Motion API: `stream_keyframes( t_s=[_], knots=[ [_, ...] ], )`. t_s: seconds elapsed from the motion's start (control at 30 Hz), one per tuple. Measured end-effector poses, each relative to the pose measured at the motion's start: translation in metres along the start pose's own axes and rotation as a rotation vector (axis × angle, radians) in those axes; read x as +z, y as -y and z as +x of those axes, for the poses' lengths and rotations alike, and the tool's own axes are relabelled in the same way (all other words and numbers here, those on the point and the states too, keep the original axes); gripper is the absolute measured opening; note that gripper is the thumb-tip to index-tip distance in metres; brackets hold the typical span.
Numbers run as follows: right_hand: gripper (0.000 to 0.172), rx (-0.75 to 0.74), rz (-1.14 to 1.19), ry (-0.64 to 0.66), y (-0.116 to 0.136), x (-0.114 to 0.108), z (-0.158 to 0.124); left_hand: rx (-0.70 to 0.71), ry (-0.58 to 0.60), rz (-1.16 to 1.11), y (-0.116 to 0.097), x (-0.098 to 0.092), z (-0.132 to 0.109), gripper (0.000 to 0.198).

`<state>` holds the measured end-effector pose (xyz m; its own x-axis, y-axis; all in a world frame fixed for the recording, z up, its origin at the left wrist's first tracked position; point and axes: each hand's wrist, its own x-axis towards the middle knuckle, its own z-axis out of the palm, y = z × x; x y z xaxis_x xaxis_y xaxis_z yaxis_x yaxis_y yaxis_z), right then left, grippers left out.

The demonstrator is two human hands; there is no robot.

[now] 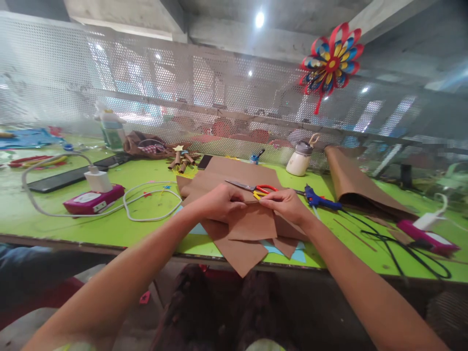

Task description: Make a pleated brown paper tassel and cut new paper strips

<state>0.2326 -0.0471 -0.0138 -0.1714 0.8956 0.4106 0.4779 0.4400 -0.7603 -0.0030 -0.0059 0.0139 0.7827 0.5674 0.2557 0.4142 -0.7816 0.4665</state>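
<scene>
My left hand [224, 201] and my right hand [285, 204] pinch the upper edge of a piece of brown paper [253, 225], one at each side. The piece hangs toward me over more brown paper sheets [236, 248] stacked at the table's front edge. Just behind my fingers lie scissors [252, 187] with red and yellow handles, on a larger brown sheet [241, 169]. To the right of my right hand rests a blue glue gun [320, 199] with a black cord. Light blue paper [288, 251] shows under the brown pieces.
On the left of the green table [146, 234] sit a purple power strip [95, 199] with a white charger and cable, and a dark tablet-like slab [68, 178]. Small paper rolls [179, 160] and a cream bottle [299, 160] stand behind. Rolled brown paper [360, 183] lies at right.
</scene>
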Motion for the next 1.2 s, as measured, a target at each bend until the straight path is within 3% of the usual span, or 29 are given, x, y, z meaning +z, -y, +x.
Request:
stream_keyframes(
  t_s=[0.17, 0.37, 0.6, 0.83, 1.0, 1.2],
  knots=[
    [0.031, 0.038, 0.002, 0.014, -0.002, 0.001, 0.001, -0.089, 0.118, -0.151, 0.007, -0.004, -0.001, 0.029],
    [0.030, -0.027, -0.007, 0.102, -0.004, -0.002, 0.002, -0.006, -0.008, 0.093, 0.003, -0.001, 0.000, 0.023],
    [0.024, -0.129, -0.104, 0.158, -0.009, 0.002, 0.003, 0.023, 0.029, 0.131, 0.001, 0.001, 0.001, 0.023],
    [0.028, -0.067, -0.047, 0.139, -0.007, 0.000, 0.003, -0.111, 0.245, -0.108, -0.003, -0.013, -0.003, 0.026],
    [0.035, 0.115, 0.116, 0.132, -0.003, -0.001, 0.004, -0.170, 0.194, -0.109, -0.005, -0.014, -0.005, 0.027],
    [0.038, 0.180, 0.299, 0.076, -0.006, 0.002, 0.004, -0.047, 0.111, -0.067, 0.008, -0.013, -0.002, 0.034]
  ],
)
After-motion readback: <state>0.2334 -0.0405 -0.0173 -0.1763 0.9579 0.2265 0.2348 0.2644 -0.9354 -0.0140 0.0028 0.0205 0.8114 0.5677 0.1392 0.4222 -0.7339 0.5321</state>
